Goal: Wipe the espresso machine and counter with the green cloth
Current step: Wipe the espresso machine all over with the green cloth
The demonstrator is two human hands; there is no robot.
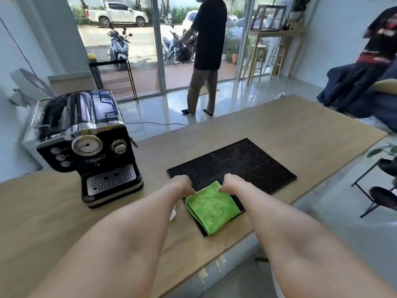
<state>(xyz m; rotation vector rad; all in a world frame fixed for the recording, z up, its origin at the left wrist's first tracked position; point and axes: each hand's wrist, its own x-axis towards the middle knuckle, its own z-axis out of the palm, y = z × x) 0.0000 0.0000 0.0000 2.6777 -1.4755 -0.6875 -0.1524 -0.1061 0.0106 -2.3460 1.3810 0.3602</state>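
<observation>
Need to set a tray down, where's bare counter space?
Widest: the counter beyond the black mat, up to its far edge. Narrower: between espresso machine and mat. Crowded: the mat's near corner, where left hand and right hand hold the green cloth.

**Obscured, cropped and unreadable items**

Hands: left hand [182,186] and right hand [231,184], fingers folded out of sight at far edge of green cloth [211,206]; grip not discernible.
Under cloth: near corner of black mat [236,164].
Too small to read: nameplate on espresso machine [86,145].
Cut by top edge: head of standing person [207,50].
Blurred, cropped by right edge: figure at right [378,39].
</observation>
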